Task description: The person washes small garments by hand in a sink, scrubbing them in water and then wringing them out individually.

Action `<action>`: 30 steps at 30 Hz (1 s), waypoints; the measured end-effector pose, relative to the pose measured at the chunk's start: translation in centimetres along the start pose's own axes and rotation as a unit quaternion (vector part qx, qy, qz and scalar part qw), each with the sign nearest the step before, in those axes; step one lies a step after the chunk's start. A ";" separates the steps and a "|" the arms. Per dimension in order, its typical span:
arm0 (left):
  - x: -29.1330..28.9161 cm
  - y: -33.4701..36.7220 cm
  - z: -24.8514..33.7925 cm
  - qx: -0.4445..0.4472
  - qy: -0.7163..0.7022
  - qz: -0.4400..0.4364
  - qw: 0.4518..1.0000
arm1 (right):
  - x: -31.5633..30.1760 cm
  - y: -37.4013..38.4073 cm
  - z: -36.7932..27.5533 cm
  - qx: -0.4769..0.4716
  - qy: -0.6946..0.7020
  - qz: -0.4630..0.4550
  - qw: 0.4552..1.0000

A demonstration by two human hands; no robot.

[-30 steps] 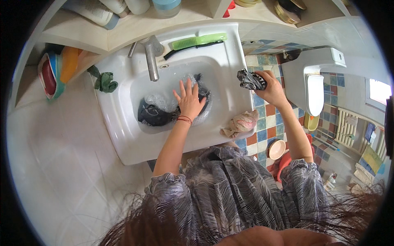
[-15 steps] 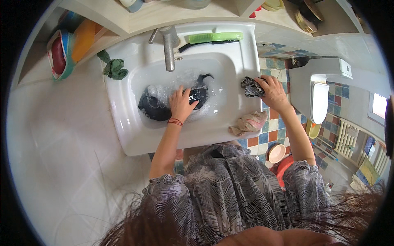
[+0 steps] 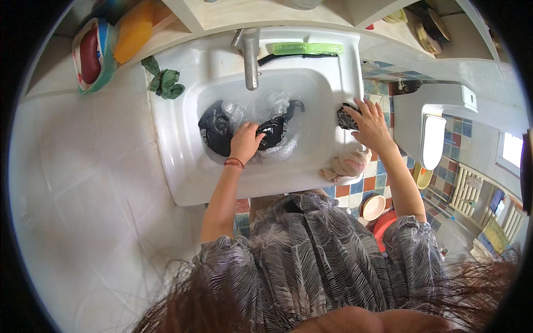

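Observation:
Soapy water fills the white sink [image 3: 186, 186]. My left hand [image 3: 244, 144] is in it, fingers closed on a black wet cloth [image 3: 272, 133] that bulges out of the water with a strap-like end trailing at its far right. A second dark mass of cloth [image 3: 215, 133] lies to the left of that hand; I cannot tell whether the two are one piece. At the sink's right rim my right hand [image 3: 373, 126] has its fingers spread, against a crumpled black-and-white patterned cloth [image 3: 346, 117]. The hand partly hides that cloth.
A faucet [image 3: 251, 61] reaches over the basin. Behind it lie a green comb [image 3: 307, 49] and a dark strip. A pinkish cloth [image 3: 350, 164] hangs at the right front corner, a dark green cloth [image 3: 165, 83] at the back left. A toilet [image 3: 433, 133] stands to the right.
The view has shifted, moving the sink rightward in the picture. My left hand has closed on the black cloth, which has risen further. My right hand's fingers have spread from the patterned cloth.

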State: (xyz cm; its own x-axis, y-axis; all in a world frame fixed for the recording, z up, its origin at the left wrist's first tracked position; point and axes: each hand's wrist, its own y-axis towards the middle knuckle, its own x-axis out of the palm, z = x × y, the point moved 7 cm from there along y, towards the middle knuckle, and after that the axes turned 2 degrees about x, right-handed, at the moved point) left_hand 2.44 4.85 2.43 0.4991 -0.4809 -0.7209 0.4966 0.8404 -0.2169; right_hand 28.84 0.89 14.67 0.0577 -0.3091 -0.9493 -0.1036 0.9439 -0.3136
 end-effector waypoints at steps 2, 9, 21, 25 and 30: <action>-1.0 -0.2 0.8 -0.004 0.013 -0.002 1.000 | -2.2 0.3 -2.1 -0.033 0.042 0.080 0.995; -8.2 2.5 3.6 -0.022 -0.224 0.130 0.966 | 4.4 6.4 -11.8 -0.026 0.594 0.003 0.804; -1.4 -0.9 -6.3 -0.127 0.099 0.038 0.986 | 9.7 12.6 -18.8 0.031 0.139 0.086 0.986; -0.8 -0.2 -7.0 -0.067 0.190 -0.053 0.978 | 12.8 14.2 -16.2 0.051 0.173 -0.160 0.971; -1.3 -0.1 -7.7 -0.158 -0.140 0.230 0.950 | 16.0 13.7 -14.7 0.269 0.353 0.079 0.893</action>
State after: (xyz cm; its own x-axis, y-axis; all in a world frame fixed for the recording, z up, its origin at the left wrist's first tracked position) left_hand -3.76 7.30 -1.66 0.8031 -0.0544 -0.5934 -0.0360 0.9896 -0.1394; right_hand 13.70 7.15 -5.19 -0.5747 0.0153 -0.8182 0.4480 0.8426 -0.2989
